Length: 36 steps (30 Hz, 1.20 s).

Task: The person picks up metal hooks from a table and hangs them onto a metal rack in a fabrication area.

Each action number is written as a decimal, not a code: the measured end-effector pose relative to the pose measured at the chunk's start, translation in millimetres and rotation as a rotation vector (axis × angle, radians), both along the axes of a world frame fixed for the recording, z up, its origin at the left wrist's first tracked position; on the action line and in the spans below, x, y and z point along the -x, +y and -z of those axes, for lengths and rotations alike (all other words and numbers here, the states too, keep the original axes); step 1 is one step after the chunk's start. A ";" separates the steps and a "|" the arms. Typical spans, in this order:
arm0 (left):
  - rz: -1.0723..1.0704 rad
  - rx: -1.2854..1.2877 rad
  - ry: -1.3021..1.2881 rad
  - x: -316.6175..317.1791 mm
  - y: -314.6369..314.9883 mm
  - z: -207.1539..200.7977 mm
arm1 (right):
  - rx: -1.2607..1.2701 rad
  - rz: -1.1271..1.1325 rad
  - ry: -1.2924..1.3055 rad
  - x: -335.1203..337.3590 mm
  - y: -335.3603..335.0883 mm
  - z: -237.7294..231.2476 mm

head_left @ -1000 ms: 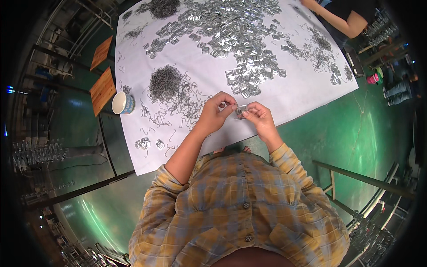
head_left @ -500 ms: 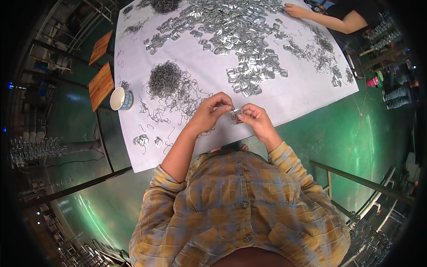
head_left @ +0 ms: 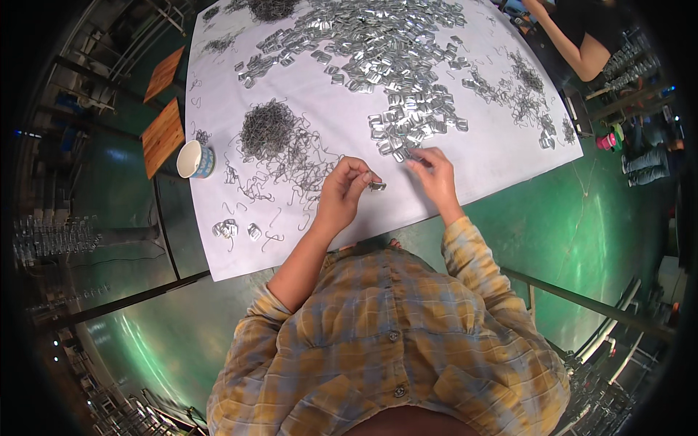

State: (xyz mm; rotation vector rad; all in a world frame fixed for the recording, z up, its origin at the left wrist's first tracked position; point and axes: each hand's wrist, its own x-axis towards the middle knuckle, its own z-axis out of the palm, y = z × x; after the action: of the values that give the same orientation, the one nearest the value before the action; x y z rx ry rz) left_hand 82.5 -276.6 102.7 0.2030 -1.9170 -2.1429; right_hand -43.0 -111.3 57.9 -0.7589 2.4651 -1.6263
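Plaid shirt (head_left: 349, 327) nearest, forearms reaching over white tabletop (head_left: 480, 163). Left hand (head_left: 343, 192): thumb and forefinger pinched on small metal piece (head_left: 377, 186), which juts rightward from the fingertips, lying between both hands, well apart from the right. Right hand (head_left: 439, 180): slightly farther out, fingertips at the near edge of the silver clip heap (head_left: 411, 109); cannot tell whether they grip a clip. Left of left hand, loose wire hooks (head_left: 298, 171), thickening into a dark tangle (head_left: 267, 131). Paper cup (head_left: 196, 160) by left table edge. Far right, another person's arm (head_left: 563, 38).
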 end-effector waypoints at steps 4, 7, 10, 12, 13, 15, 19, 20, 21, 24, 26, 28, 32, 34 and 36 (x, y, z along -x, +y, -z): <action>-0.033 0.095 -0.050 0.4 -1.4 -5.8 | -0.312 0.067 0.491 27.7 -13.7 21.7; -0.042 0.210 -0.082 -1.6 -1.7 -10.5 | -0.426 0.032 0.526 37.5 -24.6 20.9; -0.061 0.192 -0.049 -3.6 -2.6 -5.8 | -0.557 0.006 0.421 43.9 -26.3 18.7; -0.082 0.220 -0.093 -4.8 -4.2 -2.8 | -0.431 0.106 -0.055 37.7 -26.0 -10.2; -0.089 0.219 -0.090 -4.1 -4.7 -3.1 | -0.130 0.066 -0.378 41.7 -22.8 -2.6; -0.104 0.199 -0.073 -2.3 -3.6 -5.9 | 0.172 -0.028 -0.591 27.3 -23.2 -23.9; -0.126 0.225 -0.062 5.3 -2.5 -12.8 | 0.710 -0.243 -0.938 1.1 -23.4 -50.8; -0.121 0.180 -0.070 7.8 -2.1 -15.0 | 0.709 -0.243 -0.937 -4.5 -24.0 -55.8; -0.116 0.135 -0.079 9.6 -1.5 -17.1 | 0.735 -0.270 -0.973 -10.4 -25.6 -60.2; -0.104 0.012 0.014 13.7 2.1 -23.5 | 0.794 -0.324 -1.025 -18.3 -25.7 -60.8; -0.074 0.034 0.024 13.8 2.2 -26.8 | 0.754 -0.285 -0.997 -19.6 -25.7 -59.5; -0.045 0.058 0.032 14.0 1.3 -26.2 | 0.763 -0.301 -0.999 -18.7 -25.2 -57.4; 0.056 0.014 0.049 13.4 -2.6 -18.5 | 0.793 -0.342 -1.051 -17.9 -24.7 -50.7; 0.106 -0.041 0.030 12.6 -5.2 -16.4 | 0.793 -0.351 -1.072 -17.1 -24.6 -48.3; 0.172 -0.113 0.033 12.5 -9.3 -14.8 | 0.792 -0.364 -1.095 -17.1 -25.1 -48.3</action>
State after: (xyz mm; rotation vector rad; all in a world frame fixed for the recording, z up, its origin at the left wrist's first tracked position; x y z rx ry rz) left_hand 70.1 -285.9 117.5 0.0239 -1.8583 -2.3517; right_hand -25.9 -136.3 106.3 -0.1836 0.8903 -2.0350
